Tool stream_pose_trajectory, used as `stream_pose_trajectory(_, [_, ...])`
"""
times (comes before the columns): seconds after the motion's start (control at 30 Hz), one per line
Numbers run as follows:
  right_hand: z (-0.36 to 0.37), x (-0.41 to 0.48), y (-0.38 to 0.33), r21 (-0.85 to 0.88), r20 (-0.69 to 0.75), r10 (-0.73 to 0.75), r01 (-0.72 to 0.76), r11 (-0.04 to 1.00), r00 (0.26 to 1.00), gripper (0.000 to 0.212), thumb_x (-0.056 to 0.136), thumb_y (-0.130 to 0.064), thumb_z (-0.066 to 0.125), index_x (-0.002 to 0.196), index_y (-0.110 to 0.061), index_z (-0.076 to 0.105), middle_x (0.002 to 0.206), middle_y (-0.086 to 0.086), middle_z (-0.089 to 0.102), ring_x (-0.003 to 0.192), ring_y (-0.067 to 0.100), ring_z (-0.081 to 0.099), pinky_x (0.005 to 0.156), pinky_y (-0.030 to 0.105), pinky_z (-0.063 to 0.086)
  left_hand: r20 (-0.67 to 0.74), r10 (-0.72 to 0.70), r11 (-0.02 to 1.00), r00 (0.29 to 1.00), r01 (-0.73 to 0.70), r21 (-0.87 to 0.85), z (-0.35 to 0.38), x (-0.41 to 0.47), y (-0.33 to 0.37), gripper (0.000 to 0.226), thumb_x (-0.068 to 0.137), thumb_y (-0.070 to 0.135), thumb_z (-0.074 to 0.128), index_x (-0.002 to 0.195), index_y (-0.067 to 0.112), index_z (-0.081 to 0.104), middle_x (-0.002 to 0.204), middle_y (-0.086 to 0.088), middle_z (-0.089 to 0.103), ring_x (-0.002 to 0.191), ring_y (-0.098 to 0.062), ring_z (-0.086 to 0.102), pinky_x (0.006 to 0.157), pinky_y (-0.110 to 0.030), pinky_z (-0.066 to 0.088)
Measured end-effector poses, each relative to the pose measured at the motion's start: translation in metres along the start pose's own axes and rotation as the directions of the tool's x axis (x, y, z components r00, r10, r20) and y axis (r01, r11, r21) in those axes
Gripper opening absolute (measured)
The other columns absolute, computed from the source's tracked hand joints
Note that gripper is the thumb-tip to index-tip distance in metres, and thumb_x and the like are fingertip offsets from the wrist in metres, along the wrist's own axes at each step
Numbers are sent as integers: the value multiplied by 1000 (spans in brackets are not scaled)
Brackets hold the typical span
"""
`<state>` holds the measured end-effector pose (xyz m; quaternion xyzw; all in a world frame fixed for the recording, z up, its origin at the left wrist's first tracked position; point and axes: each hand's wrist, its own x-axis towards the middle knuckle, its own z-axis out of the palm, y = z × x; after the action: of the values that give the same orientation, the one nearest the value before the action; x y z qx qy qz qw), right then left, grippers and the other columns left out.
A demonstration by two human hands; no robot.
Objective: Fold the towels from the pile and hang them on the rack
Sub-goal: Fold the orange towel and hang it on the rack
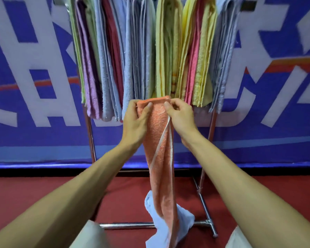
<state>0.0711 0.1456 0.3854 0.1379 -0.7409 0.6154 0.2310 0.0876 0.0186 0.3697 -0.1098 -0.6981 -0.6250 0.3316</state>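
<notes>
An orange towel point(159, 158) hangs lengthwise in front of me, folded narrow, with a pale edge strip running down it. My left hand point(135, 120) grips its top left corner, thumb on the front. My right hand point(180, 115) pinches the top right edge. Behind the hands stands the metal rack point(89, 133), packed with several folded towels point(140, 51) in purple, blue, maroon, yellow, pink and grey. A light blue towel point(184, 217) lies crumpled on the floor behind the orange one's lower end.
The rack's chrome base bar point(129, 225) and right foot point(212, 228) lie on the red floor point(25, 190). A blue banner with large white characters point(34, 86) covers the wall behind. Pale cloth on my knees point(89, 237) shows at the bottom.
</notes>
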Motion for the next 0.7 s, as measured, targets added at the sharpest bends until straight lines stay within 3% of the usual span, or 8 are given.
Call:
stream_pose_trajectory(0.13, [-11, 9, -47, 104, -16, -11, 12, 995, 1000, 17, 94, -15, 57, 80, -17, 66, 81, 6, 63, 77, 17, 57, 74, 39, 49, 124, -70, 990, 990, 84, -112, -2, 15, 40, 27, 97, 31, 54, 109, 7, 56, 94, 2, 61, 73, 8, 57, 66, -11, 46])
stream_pose_trajectory(0.23, [-20, 10, -75, 206, -46, -41, 49, 977, 998, 19, 95, -8, 56, 79, -16, 66, 80, 6, 64, 76, 16, 58, 74, 35, 48, 285, -76, 981, 956, 122, -148, -8, 24, 66, 23, 97, 32, 52, 103, 11, 59, 85, 2, 63, 69, -2, 60, 58, -17, 48])
stream_pose_trajectory(0.3, [-26, 10, -95, 223, -78, -73, 88, 971, 994, 19, 94, -7, 57, 80, -17, 66, 79, 1, 64, 77, 14, 59, 76, 35, 49, 318, -18, 993, 948, 54, -105, -13, 31, 88, 11, 97, 24, 54, 100, 16, 61, 84, 9, 66, 72, 0, 64, 61, -16, 49])
stream_pose_trajectory(0.4, [-38, 17, -129, 226, -138, -117, 146, 963, 984, 9, 93, -10, 60, 94, -10, 69, 90, 5, 67, 87, 17, 62, 87, 37, 51, 276, 166, 986, 947, -162, -38, -13, 39, 130, 15, 99, 17, 50, 103, 25, 62, 91, 13, 66, 77, 9, 63, 68, -11, 47])
stream_pose_trajectory(0.5, [-50, 27, -156, 285, -171, -196, 239, 928, 966, 13, 93, -15, 61, 83, -20, 68, 92, 11, 69, 88, 23, 64, 86, 39, 53, 209, 320, 947, 924, -319, -41, -6, 47, 164, 17, 101, 21, 46, 109, 22, 61, 99, 7, 65, 85, 6, 61, 74, -14, 48])
stream_pose_trajectory(0.57, [-53, 27, -165, 323, -161, -132, 178, 929, 978, 16, 94, -15, 60, 81, -21, 67, 91, 10, 70, 91, 24, 64, 88, 38, 53, 276, 366, 913, 889, -400, 76, -2, 51, 170, 23, 101, 21, 45, 119, 18, 60, 108, 4, 64, 96, 2, 61, 83, -20, 52])
stream_pose_trajectory(0.63, [-54, 28, -163, 291, -165, -104, 149, 945, 981, 18, 95, -16, 59, 79, -23, 66, 88, 4, 68, 92, 21, 63, 88, 36, 53, 242, 372, 904, 896, -409, 126, 0, 49, 170, 20, 101, 19, 46, 115, 15, 61, 102, 4, 65, 89, 8, 59, 78, -17, 52])
stream_pose_trajectory(0.7, [-57, 28, -164, 254, -124, -152, 180, 950, 980, 16, 96, -17, 58, 83, -21, 67, 96, 10, 70, 93, 24, 65, 89, 40, 53, 158, 389, 911, 908, -405, 80, 2, 43, 171, 16, 100, 18, 47, 109, 17, 60, 94, 9, 63, 81, 13, 58, 69, -9, 47])
